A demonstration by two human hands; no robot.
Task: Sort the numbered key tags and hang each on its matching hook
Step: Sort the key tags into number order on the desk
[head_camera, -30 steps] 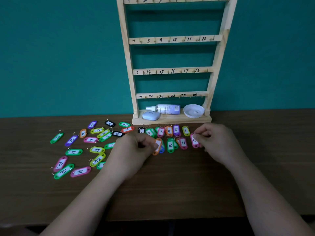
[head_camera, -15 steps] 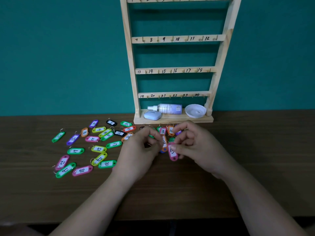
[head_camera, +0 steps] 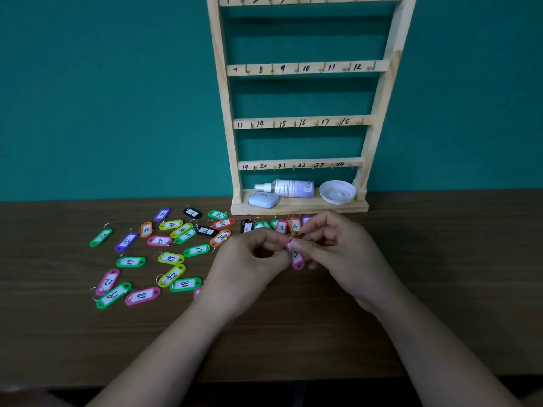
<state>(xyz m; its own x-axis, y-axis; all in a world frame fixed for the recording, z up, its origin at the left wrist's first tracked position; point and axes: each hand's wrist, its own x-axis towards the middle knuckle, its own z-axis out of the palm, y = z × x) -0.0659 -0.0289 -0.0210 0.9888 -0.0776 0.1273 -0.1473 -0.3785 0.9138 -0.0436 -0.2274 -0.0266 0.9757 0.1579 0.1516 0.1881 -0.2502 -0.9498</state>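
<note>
Both hands met above the worktop's middle, the left hand (head_camera: 252,257) and right hand (head_camera: 338,248) pinching one pink tag (head_camera: 296,257) between closed fingertips. Its long axis hung downward, ring uppermost. The rack (head_camera: 302,121) stood straight beyond, at the far edge, all visible hooks bare.

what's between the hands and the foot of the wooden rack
In the head view, a short row of tags lies there: the black tag 1, a green tag, the pink tag 3 and the orange tag 4, just before the rack base.
</note>
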